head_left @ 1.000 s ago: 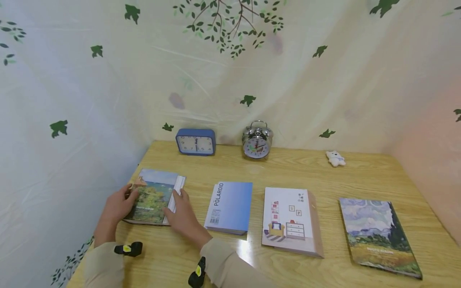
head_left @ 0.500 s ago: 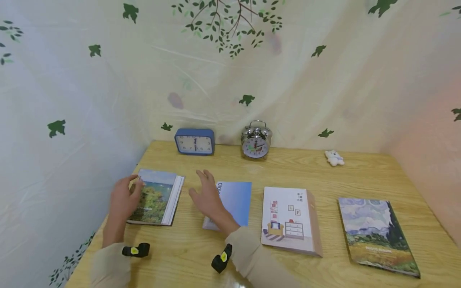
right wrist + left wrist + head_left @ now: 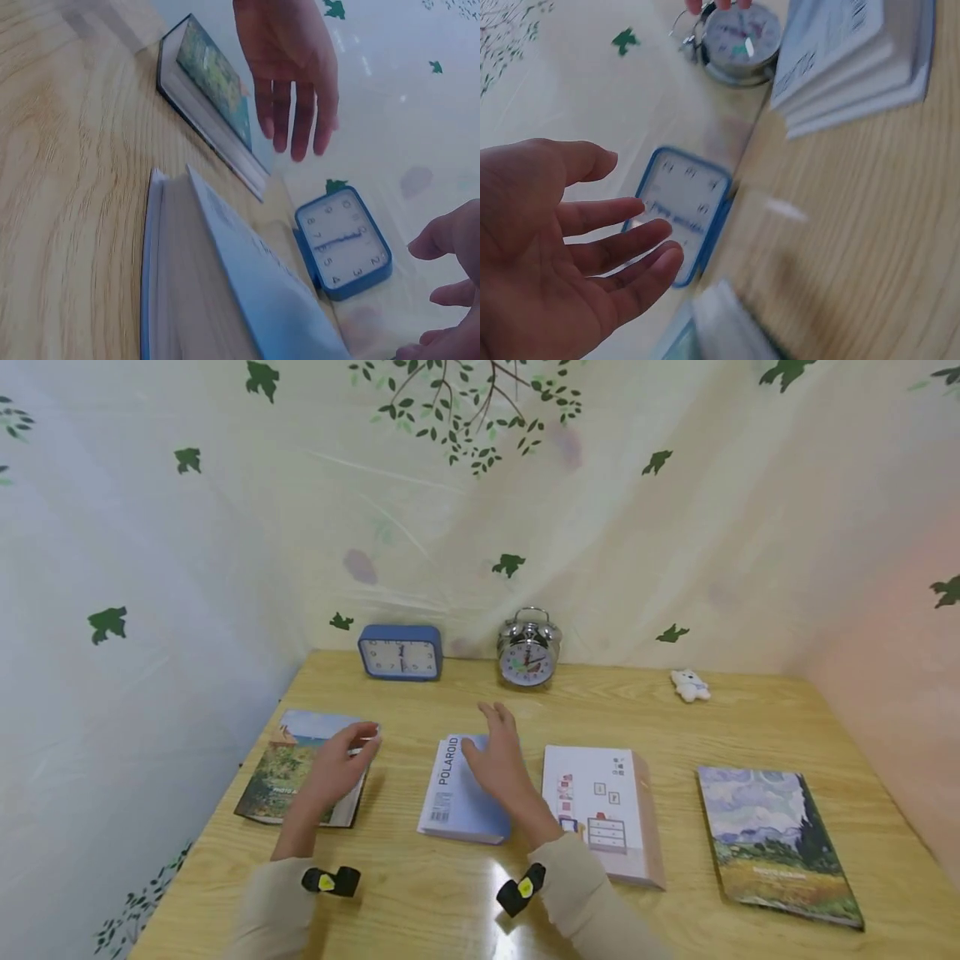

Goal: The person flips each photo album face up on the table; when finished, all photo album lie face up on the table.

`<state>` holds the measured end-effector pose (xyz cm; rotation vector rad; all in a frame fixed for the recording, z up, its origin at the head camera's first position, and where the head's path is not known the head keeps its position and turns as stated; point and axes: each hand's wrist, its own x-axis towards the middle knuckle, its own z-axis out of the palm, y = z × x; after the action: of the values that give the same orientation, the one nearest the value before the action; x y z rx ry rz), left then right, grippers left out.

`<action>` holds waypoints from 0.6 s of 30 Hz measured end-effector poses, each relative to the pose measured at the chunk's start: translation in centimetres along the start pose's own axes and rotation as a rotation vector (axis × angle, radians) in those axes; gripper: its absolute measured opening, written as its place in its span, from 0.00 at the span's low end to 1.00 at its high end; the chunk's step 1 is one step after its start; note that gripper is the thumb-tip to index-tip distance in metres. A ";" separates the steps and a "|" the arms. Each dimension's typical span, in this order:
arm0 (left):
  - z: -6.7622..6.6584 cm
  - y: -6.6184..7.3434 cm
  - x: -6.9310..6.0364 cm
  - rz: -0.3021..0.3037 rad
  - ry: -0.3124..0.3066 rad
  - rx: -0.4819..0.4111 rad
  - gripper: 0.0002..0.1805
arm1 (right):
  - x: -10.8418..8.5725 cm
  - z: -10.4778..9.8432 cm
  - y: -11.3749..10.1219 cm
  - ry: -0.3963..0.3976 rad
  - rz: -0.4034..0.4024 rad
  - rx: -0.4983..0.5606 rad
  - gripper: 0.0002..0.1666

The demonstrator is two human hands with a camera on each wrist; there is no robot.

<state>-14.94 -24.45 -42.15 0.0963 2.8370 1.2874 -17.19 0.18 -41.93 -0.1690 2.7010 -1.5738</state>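
Observation:
Over the right side of a photo album [image 3: 266, 777] with a painted seaside cover hovers my left hand [image 3: 337, 774], its fingers loosely bent and holding nothing. That palm and its spread fingers show in the left wrist view. My right hand [image 3: 504, 770] hangs over a blue-and-white album marked POLAROID [image 3: 468, 810] and hides part of its right side. In the right wrist view, the fingers of the right hand [image 3: 454, 289] are apart, with nothing between them. Both albums lie flat on the wooden table [image 3: 405, 893].
A white album [image 3: 600, 806] with a drawn room on its cover lies right of the POLAROID one. Farther right is another painted-cover photo album [image 3: 776, 843]. Along the back stand a blue clock [image 3: 401, 653], a silver twin-bell alarm clock [image 3: 528, 652] and a small white bear figure [image 3: 690, 685].
Both hands have come off the seaside-cover album, which they were holding at its sides. They have moved right, the right hand passing over to the POLAROID album.

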 end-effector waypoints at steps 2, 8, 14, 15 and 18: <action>1.2 0.6 0.2 -0.005 -0.053 -0.017 0.26 | -0.3 -0.6 0.5 0.027 0.016 -0.015 0.38; 5.2 1.9 0.5 -0.062 -0.170 -0.055 0.29 | -1.9 -2.2 2.4 0.024 0.086 -0.024 0.43; 7.6 2.0 0.6 -0.026 -0.175 -0.045 0.30 | -4.1 -2.3 4.2 -0.074 0.135 0.024 0.46; 7.8 2.0 0.6 -0.014 -0.171 -0.034 0.29 | -4.5 -2.1 4.5 -0.090 0.129 0.027 0.46; 8.0 2.0 0.4 0.025 -0.153 0.006 0.28 | -5.2 -1.7 5.1 -0.115 0.104 0.022 0.44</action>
<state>-14.89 -17.11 -45.90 0.2207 2.7191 1.2190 -12.61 4.66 -45.77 -0.1124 2.5603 -1.5160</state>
